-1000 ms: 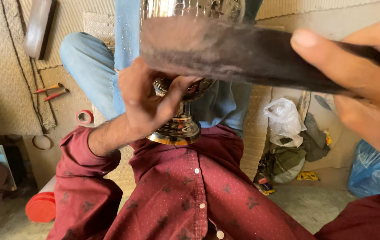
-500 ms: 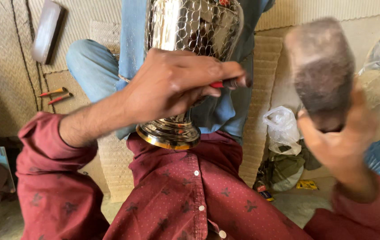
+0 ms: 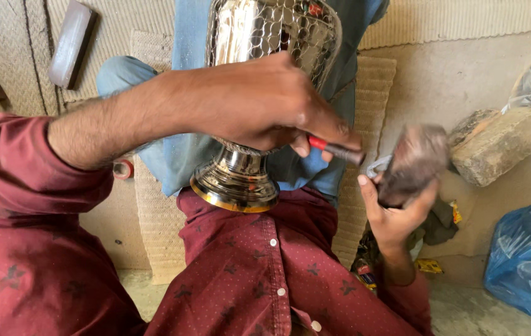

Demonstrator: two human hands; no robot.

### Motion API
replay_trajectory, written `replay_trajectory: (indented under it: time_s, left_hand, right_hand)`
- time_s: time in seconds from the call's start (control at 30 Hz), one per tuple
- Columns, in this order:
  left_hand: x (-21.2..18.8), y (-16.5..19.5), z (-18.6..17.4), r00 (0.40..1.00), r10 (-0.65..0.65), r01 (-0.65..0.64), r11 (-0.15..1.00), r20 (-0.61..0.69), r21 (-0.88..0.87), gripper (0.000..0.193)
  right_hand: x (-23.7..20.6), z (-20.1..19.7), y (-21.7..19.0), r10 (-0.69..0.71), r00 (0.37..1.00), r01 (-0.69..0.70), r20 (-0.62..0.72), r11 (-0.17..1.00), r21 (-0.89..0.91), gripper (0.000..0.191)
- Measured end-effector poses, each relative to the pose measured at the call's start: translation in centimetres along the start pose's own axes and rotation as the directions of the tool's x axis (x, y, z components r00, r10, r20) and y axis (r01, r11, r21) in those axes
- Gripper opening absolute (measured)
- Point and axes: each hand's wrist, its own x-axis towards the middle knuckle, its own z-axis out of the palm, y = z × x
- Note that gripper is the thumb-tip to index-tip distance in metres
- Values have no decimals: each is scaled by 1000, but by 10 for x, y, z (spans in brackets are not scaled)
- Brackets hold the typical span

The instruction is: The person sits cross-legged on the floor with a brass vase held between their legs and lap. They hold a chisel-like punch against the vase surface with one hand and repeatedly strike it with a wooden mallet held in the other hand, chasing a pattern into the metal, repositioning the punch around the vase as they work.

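vase: shiny hammered metal vase (image 3: 265, 37) stood upright on the person's lap, foot against the maroon shirt (image 3: 259, 274)
left hand: left hand (image 3: 259, 102) lay across the vase's front, fingers (image 3: 334, 127) pinched shut on a small red-handled punch (image 3: 334, 148)
punch axis: ran roughly sideways, its tip pointing right, away from the vase
right hand: right hand (image 3: 396, 214) was wrapped tight round a dark mallet (image 3: 411, 163), which looked blurred
key relation: mallet head sat just beside the punch's right end, so the right hand was the nearer one; can't tell if they touched
vs earlier: half a second back the mallet was held high and upright; now it was down low by the punch, and the left hand had barely shifted
nearby: brick (image 3: 502, 146) and blue bag (image 3: 526, 261) on the floor to the right
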Motion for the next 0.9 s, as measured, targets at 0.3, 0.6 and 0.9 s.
replay_trajectory:
  time_s: [0.3, 0.6, 0.9]
  left_hand:
    - [17, 3, -15, 981, 6, 0, 999, 194, -32, 57]
    - [21, -3, -11, 994, -49, 61, 991, 101, -117, 53]
    - [38, -10, -21, 937, -28, 104, 974, 349, -203, 52]
  right_hand:
    - [11, 9, -21, -390, 920, 348, -43, 862, -369, 54]
    - [-14, 20, 9, -68, 996, 54, -59, 975, -215, 65]
    - [-24, 22, 14, -47, 960, 95, -277, 982, 163, 91]
